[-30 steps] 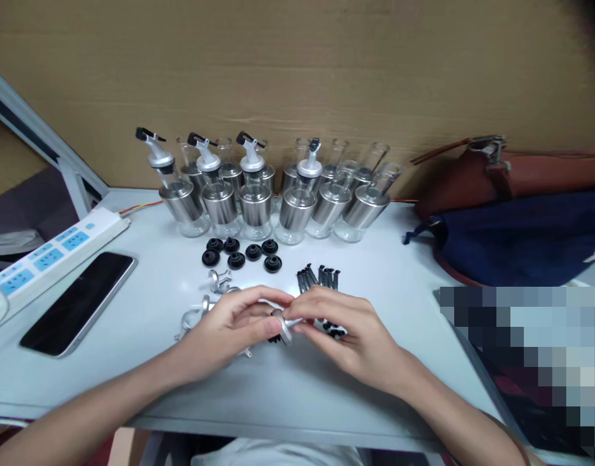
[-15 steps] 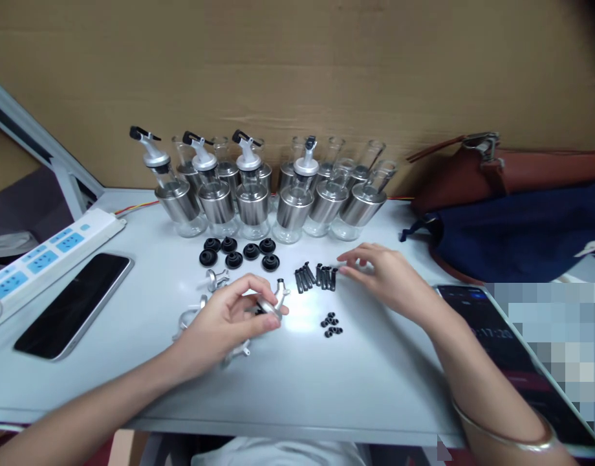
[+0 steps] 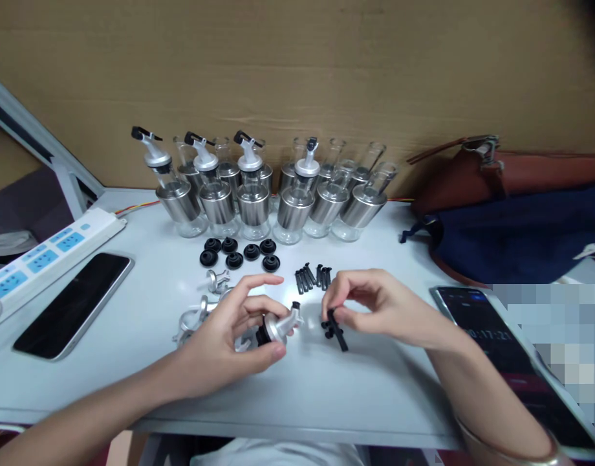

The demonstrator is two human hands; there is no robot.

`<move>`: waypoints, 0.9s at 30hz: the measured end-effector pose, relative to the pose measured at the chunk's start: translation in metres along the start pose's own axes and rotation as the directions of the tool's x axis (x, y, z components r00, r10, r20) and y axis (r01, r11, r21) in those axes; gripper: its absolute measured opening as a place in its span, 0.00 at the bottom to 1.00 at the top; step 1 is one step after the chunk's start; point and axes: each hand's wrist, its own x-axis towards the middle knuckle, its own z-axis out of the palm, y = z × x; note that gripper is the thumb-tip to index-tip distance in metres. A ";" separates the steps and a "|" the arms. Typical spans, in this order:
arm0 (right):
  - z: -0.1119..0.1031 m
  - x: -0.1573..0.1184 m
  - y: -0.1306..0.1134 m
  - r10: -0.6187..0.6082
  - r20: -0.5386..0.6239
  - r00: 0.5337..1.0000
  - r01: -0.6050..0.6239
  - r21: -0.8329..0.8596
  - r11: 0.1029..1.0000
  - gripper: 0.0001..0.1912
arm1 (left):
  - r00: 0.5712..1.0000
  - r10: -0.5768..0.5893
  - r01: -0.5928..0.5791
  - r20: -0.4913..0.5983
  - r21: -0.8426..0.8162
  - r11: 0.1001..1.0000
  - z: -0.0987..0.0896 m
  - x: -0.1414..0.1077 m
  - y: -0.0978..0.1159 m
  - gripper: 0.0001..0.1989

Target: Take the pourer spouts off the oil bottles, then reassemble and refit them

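My left hand [image 3: 239, 327] is curled round a silver pourer spout [image 3: 279, 327] with a black stopper base, its nozzle tilted up to the right. Between thumb and fingertips, my right hand [image 3: 375, 304] pinches a slim black lever cap [image 3: 339, 335], which hangs down just above several small black plugs, partly hidden behind it. More black lever caps [image 3: 304, 278] lie in two groups beyond my hands. Loose silver spouts [image 3: 193, 318] are partly covered by my left hand. Several black ribbed stoppers [image 3: 234, 260] sit in two rows farther back.
Glass bottles with steel sleeves [image 3: 255, 204] stand along the cardboard wall, some topped with spouts. At left lie a black phone [image 3: 74, 304] and a white power strip [image 3: 50, 255]. A second phone [image 3: 501, 349] and a brown and navy bag [image 3: 515, 226] are at right.
My right hand has come nearer, lifting one black lever cap out of its group. My left fingers have loosened somewhat, and the spout has turned with its nozzle lower and farther right.
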 end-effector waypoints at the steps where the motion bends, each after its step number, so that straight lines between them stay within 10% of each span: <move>1: 0.007 0.000 -0.002 -0.010 0.033 0.999 0.009 0.041 0.999 0.08 | 0.999 0.011 -0.011 0.034 0.000 1.000 0.000 -0.001 0.000 0.27; 16: 0.038 0.005 0.000 -0.037 -0.101 0.994 0.074 0.390 0.918 0.11 | 0.984 -0.042 0.057 0.173 -0.083 0.995 0.004 0.001 0.000 0.37; 27: 0.035 0.003 0.000 -0.185 -0.100 0.978 0.209 0.375 0.903 0.13 | 0.990 0.000 -0.016 0.144 0.111 0.994 -0.004 0.002 0.002 0.25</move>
